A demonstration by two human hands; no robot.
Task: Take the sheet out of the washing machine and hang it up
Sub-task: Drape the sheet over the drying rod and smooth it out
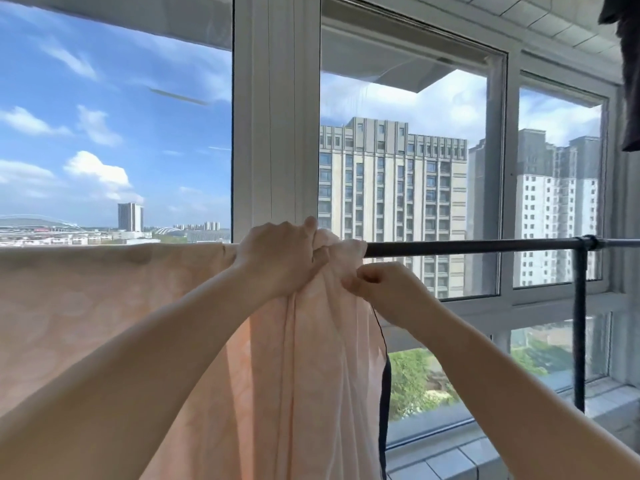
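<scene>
Broadly, a wall of windows [277, 133] with white frames fills the far side of the scene, looking out on blue sky, clouds and tall apartment blocks. A tiled sill [450, 459] runs along below the glass at the right.

Next in size is the sheet [104, 306], a pale peach cloth with a faint pattern. It is draped over a dark horizontal rail [467, 245] that crosses in front of the windows. On the left it lies spread flat over the rail and hangs down smoothly; toward the middle it is bunched into a thick gathered fold that falls in long pleats to the bottom edge. A dark trim runs down the right edge of that bunch. To the right of the bunch the rail is bare, out to a dark upright post [580, 323] that meets it near the right side.

A dark garment [627, 64] hangs at the top right corner, well apart from the sheet.

Both hands are at the gathered part. The left hand [277, 258] grips the bunched cloth right at the rail, fingers curled over the top of it. The right hand [384, 289] sits just below and to the right, pinching the sheet's edge between thumb and fingertips.
</scene>
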